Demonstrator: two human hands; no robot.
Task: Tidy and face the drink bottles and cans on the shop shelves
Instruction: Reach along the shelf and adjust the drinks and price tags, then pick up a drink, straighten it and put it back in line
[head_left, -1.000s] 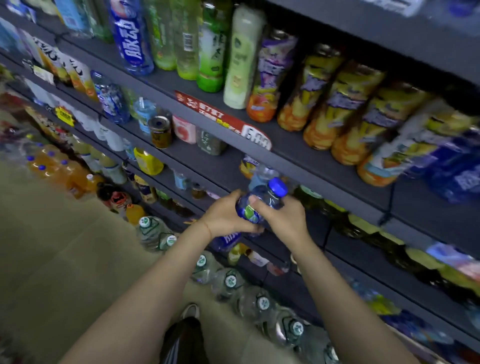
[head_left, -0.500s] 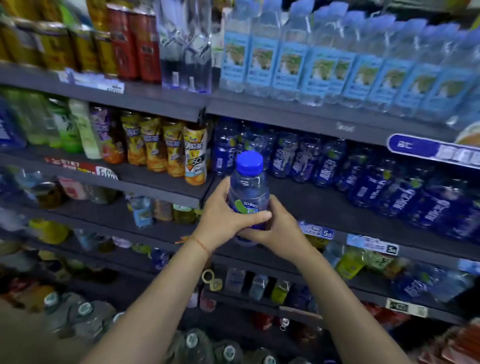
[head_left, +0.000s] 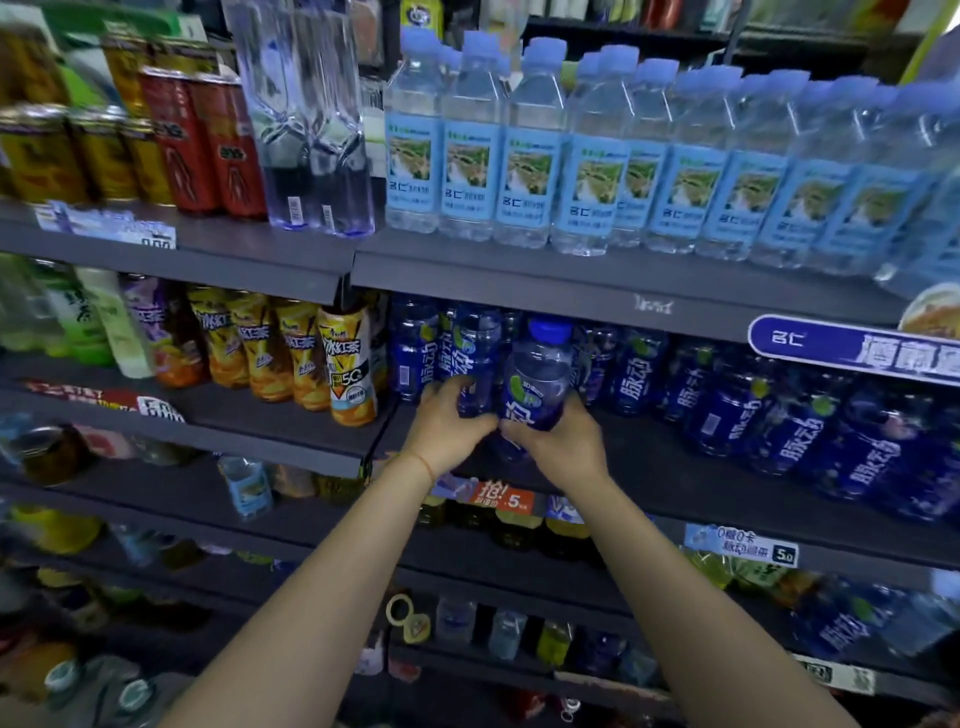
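Both hands' fingers (head_left: 470, 423) curled round blue bottle (head_left: 537, 379) — upright.

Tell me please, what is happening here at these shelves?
A person is tidying a shop's drink shelves. The right hand grips a blue bottle with a blue cap, and the left hand holds a matching neighbouring bottle in the row of blue bottles on the middle shelf.
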